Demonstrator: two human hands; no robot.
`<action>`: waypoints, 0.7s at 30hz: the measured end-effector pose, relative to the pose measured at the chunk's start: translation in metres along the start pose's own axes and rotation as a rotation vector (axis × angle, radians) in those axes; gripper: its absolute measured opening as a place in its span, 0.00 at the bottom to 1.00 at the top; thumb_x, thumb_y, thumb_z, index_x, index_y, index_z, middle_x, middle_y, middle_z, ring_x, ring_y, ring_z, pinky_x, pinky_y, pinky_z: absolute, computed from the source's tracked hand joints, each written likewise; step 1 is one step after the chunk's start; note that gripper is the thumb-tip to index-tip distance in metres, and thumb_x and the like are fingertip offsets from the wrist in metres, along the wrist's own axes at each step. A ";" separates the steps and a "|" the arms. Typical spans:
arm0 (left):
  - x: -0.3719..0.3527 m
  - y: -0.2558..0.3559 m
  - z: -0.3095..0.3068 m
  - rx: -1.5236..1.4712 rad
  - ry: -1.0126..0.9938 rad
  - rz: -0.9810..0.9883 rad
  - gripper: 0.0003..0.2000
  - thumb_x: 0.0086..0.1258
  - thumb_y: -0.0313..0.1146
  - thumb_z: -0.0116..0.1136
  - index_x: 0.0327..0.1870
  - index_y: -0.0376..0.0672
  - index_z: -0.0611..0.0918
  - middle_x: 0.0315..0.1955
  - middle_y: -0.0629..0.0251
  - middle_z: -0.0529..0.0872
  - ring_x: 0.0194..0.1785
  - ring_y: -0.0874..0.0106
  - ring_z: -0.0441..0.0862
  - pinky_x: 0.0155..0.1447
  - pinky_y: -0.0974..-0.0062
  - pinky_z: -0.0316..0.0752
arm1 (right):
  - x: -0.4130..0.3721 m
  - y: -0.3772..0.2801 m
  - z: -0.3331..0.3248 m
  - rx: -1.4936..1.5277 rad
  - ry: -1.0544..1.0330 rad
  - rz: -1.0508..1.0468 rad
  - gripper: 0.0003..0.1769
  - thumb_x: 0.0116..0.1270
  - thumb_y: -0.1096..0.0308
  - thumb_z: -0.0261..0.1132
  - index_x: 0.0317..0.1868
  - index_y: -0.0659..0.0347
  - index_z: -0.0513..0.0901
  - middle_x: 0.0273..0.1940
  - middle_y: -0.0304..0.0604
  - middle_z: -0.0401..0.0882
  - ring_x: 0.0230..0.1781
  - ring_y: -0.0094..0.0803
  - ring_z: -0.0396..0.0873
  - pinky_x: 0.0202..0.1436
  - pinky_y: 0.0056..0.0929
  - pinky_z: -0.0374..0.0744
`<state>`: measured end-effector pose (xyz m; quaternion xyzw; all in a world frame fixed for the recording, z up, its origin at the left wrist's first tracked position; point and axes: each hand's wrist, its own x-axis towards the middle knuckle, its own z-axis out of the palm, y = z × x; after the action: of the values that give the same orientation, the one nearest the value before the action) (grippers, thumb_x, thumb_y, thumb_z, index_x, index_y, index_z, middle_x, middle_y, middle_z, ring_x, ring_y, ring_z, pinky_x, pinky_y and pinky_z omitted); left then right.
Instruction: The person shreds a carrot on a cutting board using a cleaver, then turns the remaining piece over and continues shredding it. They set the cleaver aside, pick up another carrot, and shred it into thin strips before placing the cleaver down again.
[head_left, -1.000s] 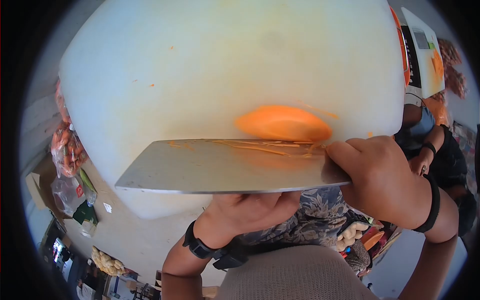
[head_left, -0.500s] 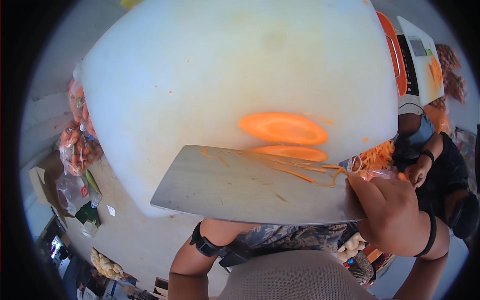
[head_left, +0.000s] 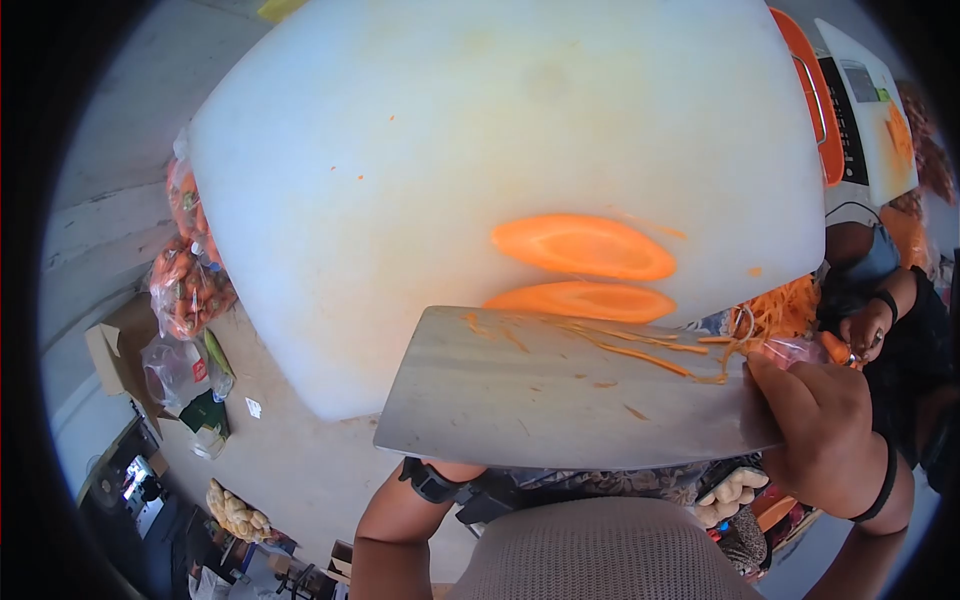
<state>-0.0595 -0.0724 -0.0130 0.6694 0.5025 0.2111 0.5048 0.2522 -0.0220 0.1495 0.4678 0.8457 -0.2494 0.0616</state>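
Note:
My right hand (head_left: 820,425) is wrapped round the handle end of a wide cleaver (head_left: 580,395), its blade spread flat over the near edge of a white cutting board (head_left: 420,180). Thin carrot shreds (head_left: 640,350) cling to the blade's upper side. Two long oval carrot slices lie on the board just beyond the blade, a farther one (head_left: 585,247) and a nearer one (head_left: 590,300) partly covered by it. Of my left arm only the forearm with a black wristband shows; the left hand is hidden beneath the blade.
Bagged carrots (head_left: 185,290) stand left of the board. At the right are an orange tray (head_left: 815,100), shredded carrot (head_left: 785,310) and another person's hand (head_left: 865,330) with a peeled carrot piece. A second white board (head_left: 870,120) lies beyond. A cardboard box (head_left: 120,350) sits lower left.
The cleaver and my right hand have shifted right and slightly down in view, uncovering more of the nearer slice. The board and surroundings also appear farther right.

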 end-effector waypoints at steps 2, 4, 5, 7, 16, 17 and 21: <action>0.000 0.000 -0.001 0.001 -0.006 0.001 0.13 0.50 0.27 0.69 0.39 0.51 0.87 0.47 0.71 0.81 0.53 0.62 0.78 0.58 0.65 0.70 | 0.001 0.001 0.001 -0.010 0.001 0.003 0.37 0.30 0.74 0.66 0.50 0.77 0.78 0.23 0.41 0.70 0.20 0.35 0.74 0.23 0.33 0.70; 0.001 0.001 -0.002 0.002 -0.014 0.004 0.13 0.50 0.27 0.69 0.39 0.51 0.87 0.47 0.71 0.81 0.53 0.62 0.78 0.58 0.65 0.70 | 0.002 0.002 0.000 -0.005 -0.018 0.007 0.36 0.31 0.74 0.66 0.49 0.76 0.78 0.24 0.41 0.70 0.20 0.35 0.74 0.22 0.33 0.69; 0.001 0.002 -0.002 0.005 -0.014 0.008 0.13 0.50 0.27 0.69 0.39 0.51 0.87 0.47 0.72 0.81 0.53 0.62 0.78 0.58 0.65 0.70 | 0.002 0.002 0.001 -0.005 -0.021 0.008 0.36 0.31 0.74 0.66 0.49 0.76 0.78 0.24 0.41 0.70 0.20 0.35 0.74 0.22 0.33 0.69; 0.004 0.002 -0.003 0.010 -0.017 0.015 0.14 0.50 0.27 0.69 0.39 0.51 0.87 0.47 0.72 0.81 0.54 0.62 0.77 0.58 0.65 0.70 | 0.006 0.003 0.003 0.031 -0.012 0.036 0.35 0.31 0.74 0.67 0.48 0.75 0.78 0.25 0.42 0.70 0.20 0.36 0.74 0.22 0.34 0.69; 0.018 0.012 -0.010 0.075 -0.006 0.132 0.14 0.49 0.27 0.69 0.39 0.52 0.87 0.48 0.72 0.80 0.54 0.63 0.77 0.58 0.65 0.69 | 0.025 0.004 0.002 0.089 -0.110 0.101 0.27 0.32 0.74 0.69 0.40 0.66 0.77 0.25 0.42 0.70 0.20 0.40 0.74 0.22 0.35 0.68; 0.022 0.016 -0.010 0.097 0.001 0.180 0.14 0.49 0.27 0.69 0.39 0.52 0.87 0.48 0.73 0.80 0.54 0.63 0.76 0.59 0.65 0.69 | 0.026 0.005 0.004 0.085 -0.118 0.102 0.27 0.32 0.74 0.69 0.40 0.66 0.77 0.25 0.42 0.70 0.20 0.40 0.74 0.22 0.35 0.68; 0.053 0.041 -0.007 0.236 0.091 0.448 0.15 0.48 0.27 0.69 0.39 0.53 0.87 0.48 0.73 0.80 0.55 0.64 0.76 0.59 0.65 0.69 | 0.037 0.002 0.017 0.070 -0.044 0.103 0.16 0.41 0.75 0.67 0.34 0.64 0.74 0.21 0.43 0.70 0.18 0.41 0.74 0.22 0.38 0.71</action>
<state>-0.0248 -0.0216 0.0146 0.8082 0.3849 0.2873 0.3407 0.2312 -0.0011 0.1213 0.5069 0.8098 -0.2853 0.0765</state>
